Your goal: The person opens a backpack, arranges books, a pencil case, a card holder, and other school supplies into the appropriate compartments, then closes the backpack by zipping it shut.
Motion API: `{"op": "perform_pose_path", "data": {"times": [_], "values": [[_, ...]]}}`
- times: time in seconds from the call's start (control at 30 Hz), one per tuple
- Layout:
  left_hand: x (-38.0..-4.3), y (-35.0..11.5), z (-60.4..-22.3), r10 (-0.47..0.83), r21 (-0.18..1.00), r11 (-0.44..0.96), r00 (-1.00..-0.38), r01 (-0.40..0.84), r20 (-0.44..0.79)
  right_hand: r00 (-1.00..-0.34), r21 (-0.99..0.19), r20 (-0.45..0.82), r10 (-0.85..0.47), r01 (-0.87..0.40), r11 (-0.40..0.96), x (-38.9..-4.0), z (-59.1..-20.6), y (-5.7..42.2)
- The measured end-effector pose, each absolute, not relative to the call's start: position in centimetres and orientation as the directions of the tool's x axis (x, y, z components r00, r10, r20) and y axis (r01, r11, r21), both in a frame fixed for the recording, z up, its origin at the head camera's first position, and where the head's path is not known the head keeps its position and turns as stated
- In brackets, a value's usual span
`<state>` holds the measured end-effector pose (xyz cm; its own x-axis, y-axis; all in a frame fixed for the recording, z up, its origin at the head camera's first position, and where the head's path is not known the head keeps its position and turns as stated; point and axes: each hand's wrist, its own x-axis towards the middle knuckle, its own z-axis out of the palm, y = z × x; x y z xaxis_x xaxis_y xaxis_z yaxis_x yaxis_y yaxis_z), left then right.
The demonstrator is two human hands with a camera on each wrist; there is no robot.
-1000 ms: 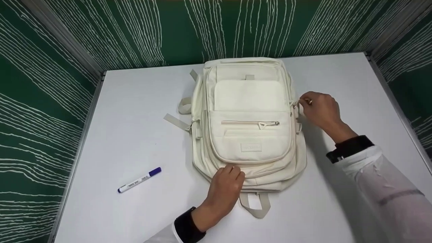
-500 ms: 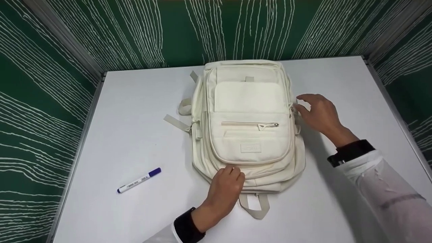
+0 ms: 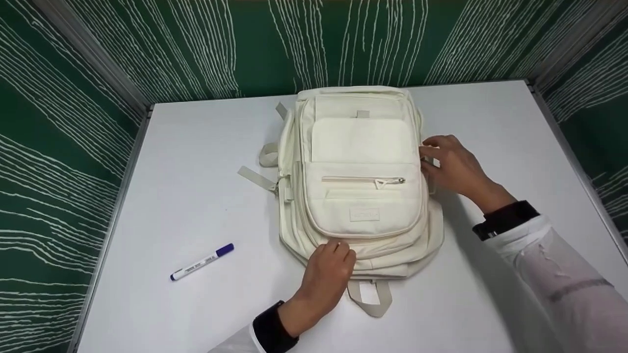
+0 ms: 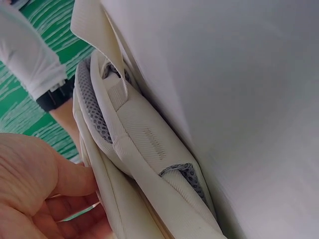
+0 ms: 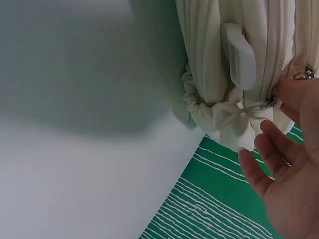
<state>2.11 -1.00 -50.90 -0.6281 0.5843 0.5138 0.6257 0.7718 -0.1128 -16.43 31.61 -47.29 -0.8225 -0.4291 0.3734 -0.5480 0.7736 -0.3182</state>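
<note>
A cream backpack (image 3: 363,142) lies on the white table with its front pocket facing up. At its near edge my left hand (image 3: 328,272) pinches the fabric between thumb and fingers; the left wrist view shows the thumb (image 4: 75,177) against the bag beside the grey mesh padding. My right hand (image 3: 454,164) is at the bag's right side. Its thumb touches the bag by a zipper slider (image 5: 270,101), the other fingers loosely spread, and a triangular zipper pull (image 5: 227,115) hangs near the fingertips. What lies behind the thumb is hidden.
A white marker with a blue cap (image 3: 202,262) lies on the table (image 3: 186,171) to the left of the bag. A carry loop (image 3: 375,311) sticks out at the near edge, and straps (image 3: 256,177) on the left. Green walls with white lines (image 3: 265,44) enclose the table.
My right hand has let go of the zipper pull it pinched, spread its fingers, then moved left onto the bag's side. My left hand has stayed in place.
</note>
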Motion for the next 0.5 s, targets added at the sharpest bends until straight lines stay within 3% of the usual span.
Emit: {"op": "perform_pose_path", "data": {"times": [0.3,0.5], "values": [[2.1,-0.9,-50.6,0.586,-0.101,0.773,-0.643,0.626,0.494,-0.676,-0.219,0.553,-0.486,-0.682,0.698,-15.9,-47.8,32.4],[2.2,-0.9,-50.6,0.585,-0.096,0.773,-0.646,0.627,0.491,-0.632,-0.189,0.619,-0.466,-0.696,0.692,-14.4,-47.9,32.9]]}}
